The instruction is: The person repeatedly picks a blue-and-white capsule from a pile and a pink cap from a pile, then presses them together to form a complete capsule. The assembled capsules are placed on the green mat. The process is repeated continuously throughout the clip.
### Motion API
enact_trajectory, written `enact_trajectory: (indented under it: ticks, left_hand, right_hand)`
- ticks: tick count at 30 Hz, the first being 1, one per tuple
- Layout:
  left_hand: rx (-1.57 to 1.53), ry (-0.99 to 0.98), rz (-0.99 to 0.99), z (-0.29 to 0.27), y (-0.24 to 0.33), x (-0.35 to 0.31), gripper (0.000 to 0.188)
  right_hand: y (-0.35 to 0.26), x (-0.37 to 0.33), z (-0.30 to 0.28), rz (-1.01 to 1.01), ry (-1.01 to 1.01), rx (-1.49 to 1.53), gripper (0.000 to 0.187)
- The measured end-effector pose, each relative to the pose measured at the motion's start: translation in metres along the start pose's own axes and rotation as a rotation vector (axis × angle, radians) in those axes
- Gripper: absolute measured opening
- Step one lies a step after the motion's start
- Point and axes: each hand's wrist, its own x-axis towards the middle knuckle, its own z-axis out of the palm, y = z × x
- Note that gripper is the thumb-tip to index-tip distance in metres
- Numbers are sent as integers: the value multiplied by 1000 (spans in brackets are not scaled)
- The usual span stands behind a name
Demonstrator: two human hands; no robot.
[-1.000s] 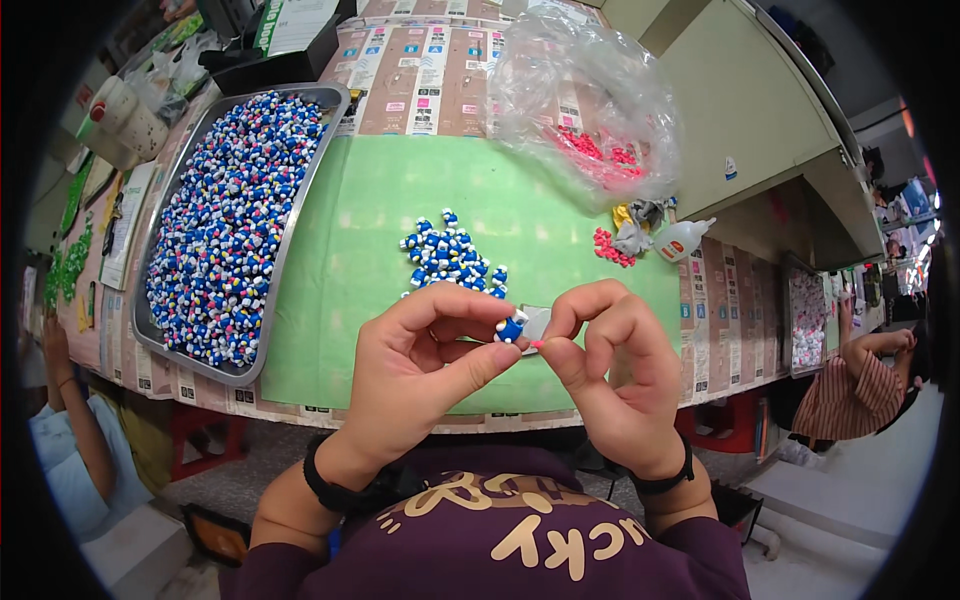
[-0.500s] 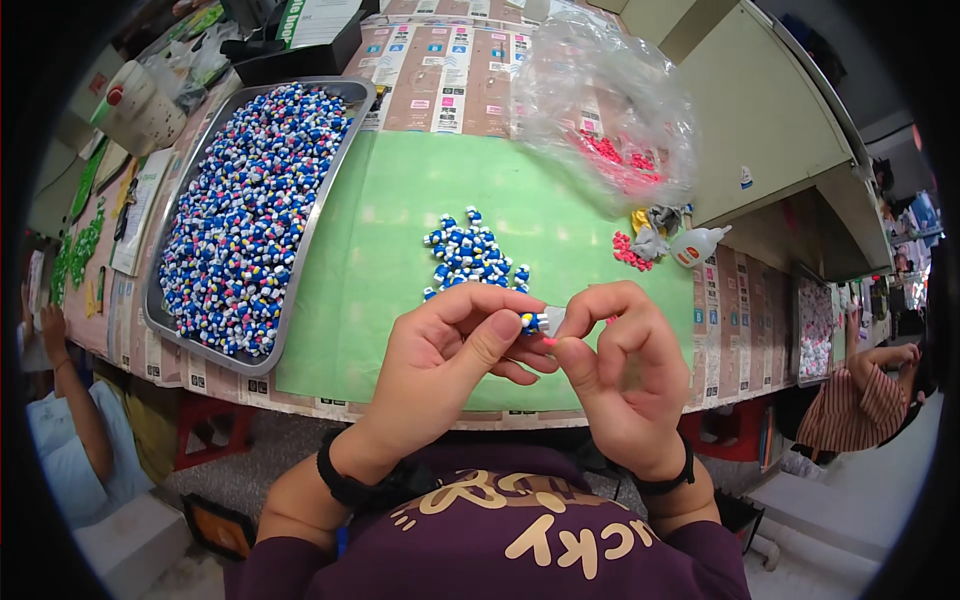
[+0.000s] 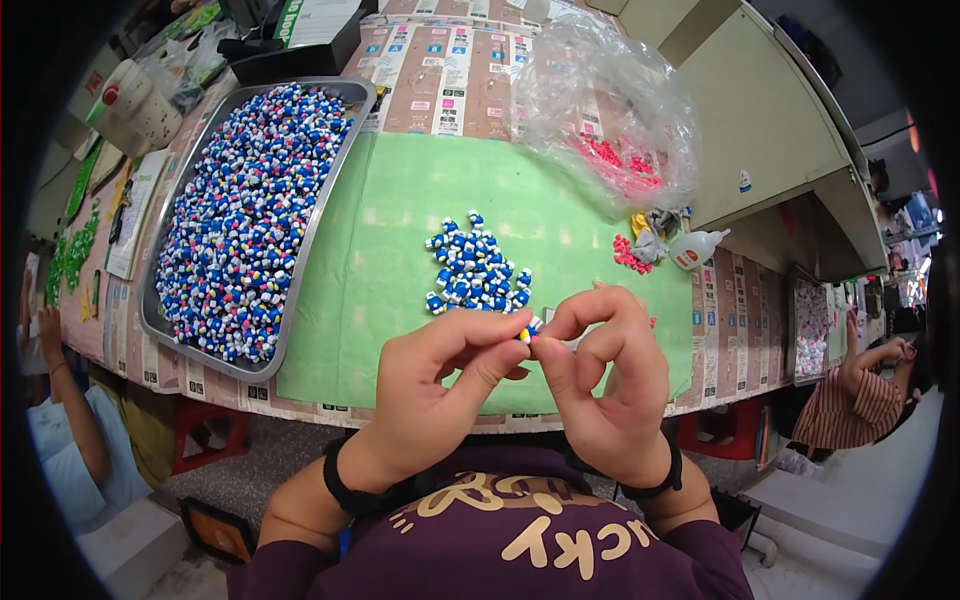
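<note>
Both of my hands meet over the green sheet (image 3: 400,220), near its front edge. Thumb and forefinger of my left hand (image 3: 430,385) pinch a tiny blue, white and yellow figure (image 3: 528,333). From the other side, my right hand (image 3: 615,385) closes its thumb and forefinger against the same figure. The small pink piece at those right fingertips is now mostly hidden. Just beyond my hands lies a loose heap of blue-and-white figures (image 3: 478,268). Small pink pieces (image 3: 630,256) lie in a cluster at the sheet's right side.
A metal tray (image 3: 283,345) full of similar figures stands on the left. At the back right are a clear plastic bag (image 3: 600,85) with pink pieces and a white squeeze bottle (image 3: 697,247). A cabinet (image 3: 775,120) borders the right. Other people sit at both sides.
My hands have come closer together and slightly down, toward me. The right fingertips and their pink piece, apart from the figure's lower side before, now press against the figure.
</note>
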Motion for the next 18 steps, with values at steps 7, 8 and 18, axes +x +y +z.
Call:
enact_trajectory:
  ticks: [7, 8, 18]
  left_hand:
    - [378, -142, 270, -7, 2, 3, 26]
    - [384, -175, 277, -8, 4, 4, 25]
    - [426, 262, 251, -94, 15, -2, 8]
  right_hand:
    - [1, -8, -12, 244, -53, 346, 28]
    - [2, -8, -17, 262, -74, 375, 28]
    - [105, -50, -124, 501, -62, -253, 13]
